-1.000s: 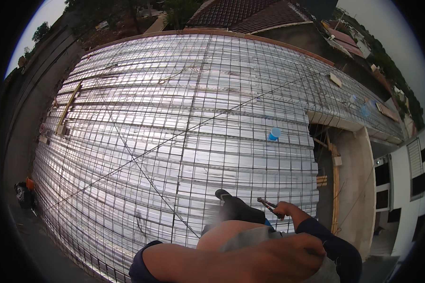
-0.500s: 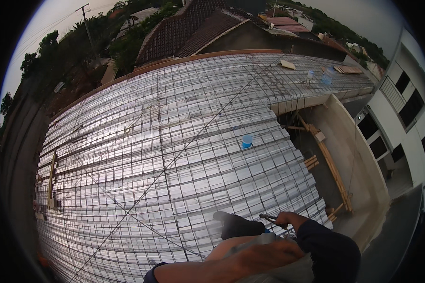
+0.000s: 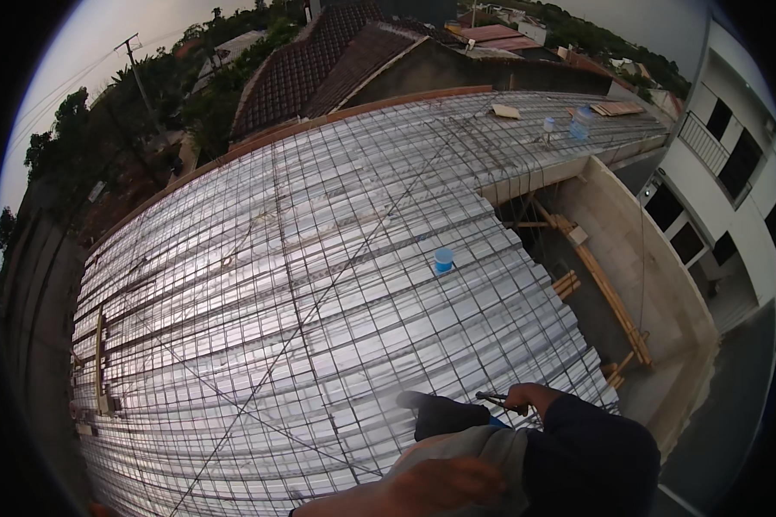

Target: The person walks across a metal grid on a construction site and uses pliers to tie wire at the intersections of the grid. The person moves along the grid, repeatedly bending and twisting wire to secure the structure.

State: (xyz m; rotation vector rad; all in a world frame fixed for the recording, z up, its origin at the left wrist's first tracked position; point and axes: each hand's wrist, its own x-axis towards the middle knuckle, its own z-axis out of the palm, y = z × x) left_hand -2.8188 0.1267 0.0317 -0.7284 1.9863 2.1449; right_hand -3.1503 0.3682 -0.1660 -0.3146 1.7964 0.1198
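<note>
Running across the left and centre of the frame, a steel mesh [image 3: 259,345] is lying over shiny ribbed metal decking [image 3: 388,302]. Low at the bottom centre, the left hand [image 3: 444,484] is resting on a grey-clad knee [image 3: 474,448], its grip loosely curled around nothing. Above centre-right, a blue container [image 3: 443,259] is sitting on the mesh. At lower right, the right hand [image 3: 535,398] is clamping its grip on a thin dark tool [image 3: 494,398] just above the mesh.
</note>
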